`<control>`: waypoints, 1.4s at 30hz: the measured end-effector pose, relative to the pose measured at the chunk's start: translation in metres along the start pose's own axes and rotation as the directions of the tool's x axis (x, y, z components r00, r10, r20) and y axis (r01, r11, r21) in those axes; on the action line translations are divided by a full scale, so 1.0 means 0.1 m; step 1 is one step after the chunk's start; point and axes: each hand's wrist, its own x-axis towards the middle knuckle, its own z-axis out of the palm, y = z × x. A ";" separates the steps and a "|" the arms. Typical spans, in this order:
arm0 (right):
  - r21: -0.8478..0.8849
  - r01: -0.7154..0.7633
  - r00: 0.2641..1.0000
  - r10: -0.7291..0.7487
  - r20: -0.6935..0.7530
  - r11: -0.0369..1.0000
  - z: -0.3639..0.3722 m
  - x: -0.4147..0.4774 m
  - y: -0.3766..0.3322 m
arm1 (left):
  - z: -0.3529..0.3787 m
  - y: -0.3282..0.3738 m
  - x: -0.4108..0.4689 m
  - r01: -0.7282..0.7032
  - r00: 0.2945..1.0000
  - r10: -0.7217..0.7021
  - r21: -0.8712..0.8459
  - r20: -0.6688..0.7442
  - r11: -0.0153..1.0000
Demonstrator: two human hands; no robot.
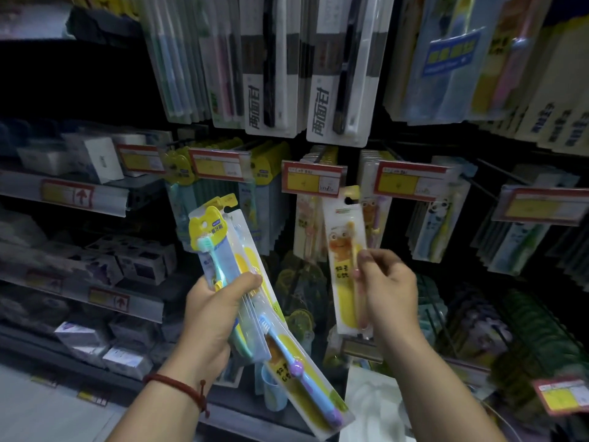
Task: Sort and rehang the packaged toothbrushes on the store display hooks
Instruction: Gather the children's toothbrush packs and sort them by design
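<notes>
A shop: price tags (311, 182) on display hooks (481, 186).

The left hand (212, 309) grips a fanned bunch of toothbrush packs (236, 266), while the right hand (387, 287) pinches one yellow pack (345, 250) upright before the price tags (314, 181).

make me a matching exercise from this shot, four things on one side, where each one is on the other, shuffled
1 teal-brush pack
2 blue-and-purple-brush pack
3 orange frog pack
4 red cord bracelet

a on the left wrist
b pinched in the right hand
c juts down below the left hand
d stands up above the left hand

Pairs: 1-d, 2-c, 3-b, 4-a
</notes>
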 end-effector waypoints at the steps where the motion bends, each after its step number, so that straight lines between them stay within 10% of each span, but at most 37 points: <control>1: 0.016 -0.008 0.999 0.008 -0.039 1.000 -0.03 0.04 0.00 | 0.01 -0.01 0.00 0.001 1.000 -0.001 0.011 0.009 1.000; 25: -0.069 -0.144 0.987 0.139 -0.076 0.987 -0.30 0.53 0.10 | 0.23 -0.10 -0.02 0.007 0.995 -0.013 0.065 0.097 0.998; 33: -0.468 0.095 0.992 -0.044 0.119 0.879 -0.27 0.25 0.27 | 0.15 -0.04 -0.02 -0.010 0.998 0.007 0.050 0.060 0.999; 35: -0.345 0.050 0.923 0.088 0.375 0.937 -0.19 0.08 0.21 | 0.12 -0.02 -0.01 -0.015 0.999 0.013 0.039 0.033 0.999; 39: -0.350 0.033 0.522 0.283 0.805 0.936 -0.09 -0.23 0.05 | 0.06 -0.04 0.03 0.002 0.998 -0.004 -0.026 -0.057 1.000; 42: -0.423 0.295 0.500 0.239 0.833 0.857 0.01 -0.33 0.13 | 0.00 -0.03 0.06 0.041 0.990 -0.051 -0.078 -0.128 0.996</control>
